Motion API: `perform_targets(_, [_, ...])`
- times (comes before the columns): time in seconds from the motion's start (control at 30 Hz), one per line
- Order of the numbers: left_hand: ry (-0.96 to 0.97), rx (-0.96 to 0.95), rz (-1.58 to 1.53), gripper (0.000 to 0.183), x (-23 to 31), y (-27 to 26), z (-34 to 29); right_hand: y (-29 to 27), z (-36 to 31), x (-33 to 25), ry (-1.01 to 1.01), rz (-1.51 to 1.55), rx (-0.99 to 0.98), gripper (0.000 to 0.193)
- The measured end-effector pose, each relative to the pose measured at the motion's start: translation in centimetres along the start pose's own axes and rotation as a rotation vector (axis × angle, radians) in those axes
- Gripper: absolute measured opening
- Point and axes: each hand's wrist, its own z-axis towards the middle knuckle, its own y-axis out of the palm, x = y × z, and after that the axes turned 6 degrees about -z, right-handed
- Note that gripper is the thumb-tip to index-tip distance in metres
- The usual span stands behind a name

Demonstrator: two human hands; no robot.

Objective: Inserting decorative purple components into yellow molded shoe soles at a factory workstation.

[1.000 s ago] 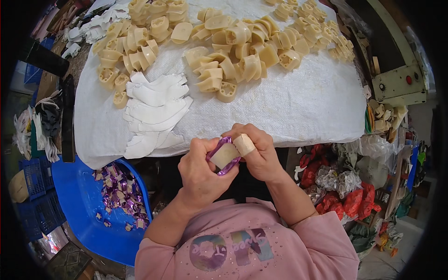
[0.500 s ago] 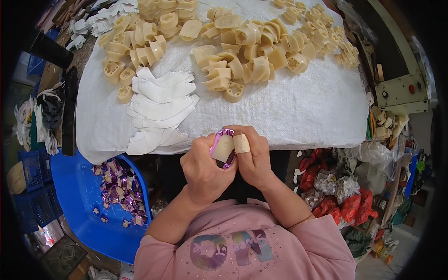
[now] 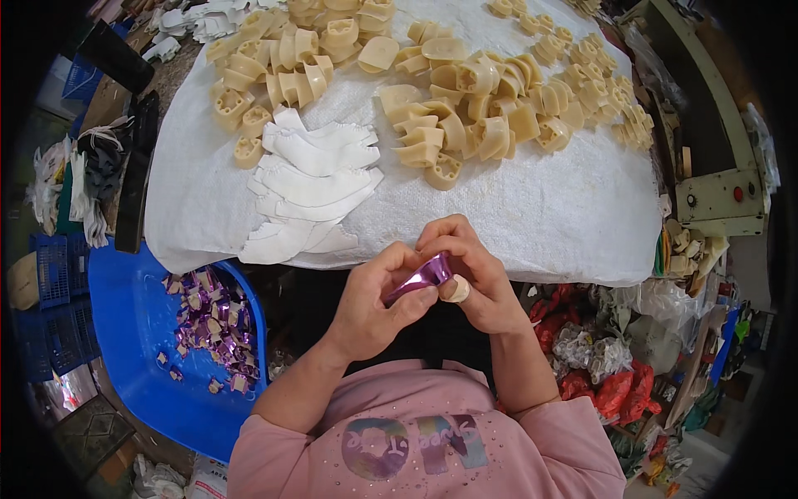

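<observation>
In front of my body, at the near edge of the covered table, my left hand (image 3: 366, 303) and my right hand (image 3: 490, 287) both grip one shoe heel (image 3: 426, 274) wrapped in shiny purple material. Its smooth curved side shows between my thumbs; the rest is hidden by my fingers. A tan bandage or tape is around a digit of my right hand. Just beyond lies a fanned stack of white cut pieces (image 3: 312, 179). Farther back are piles of bare beige shoe heels (image 3: 490, 108), some in nested rows.
A white woven sheet (image 3: 573, 216) covers the table. At lower left a blue tub (image 3: 137, 366) holds many purple-covered heels (image 3: 212, 320). On the right are red and clear plastic bags (image 3: 623, 387) and a green-grey machine (image 3: 723, 195) with a red button. A black bar (image 3: 137, 175) stands by the table's left edge.
The heel has been turned: its pale flat face showed before, and now its purple side does. My hands have shifted slightly right, and the whole view has moved a little.
</observation>
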Motion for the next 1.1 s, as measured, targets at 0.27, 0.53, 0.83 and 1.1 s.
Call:
perform_targets(0.27, [0.339,0.158,0.418,0.025,0.0,-1.1,-1.2,1.0,1.5,-1.2,-0.176,-0.481,0.027,0.024])
perform_targets(0.53, [0.288,0.346,0.502,0.018,1.0,-4.6,-5.1,2.8,4.3,-1.1,-0.106,-0.26,-0.116,0.034])
perform_targets(0.83, [0.179,1.191,1.264,0.023,-0.3,-14.1,-17.5,2.7,9.0,-0.1,-0.255,-1.269,0.176,0.028])
perform_targets(1.1, [0.234,1.393,1.462,0.029,0.8,-13.8,-16.1,2.4,11.4,-0.1,-0.301,-1.37,0.066,0.028])
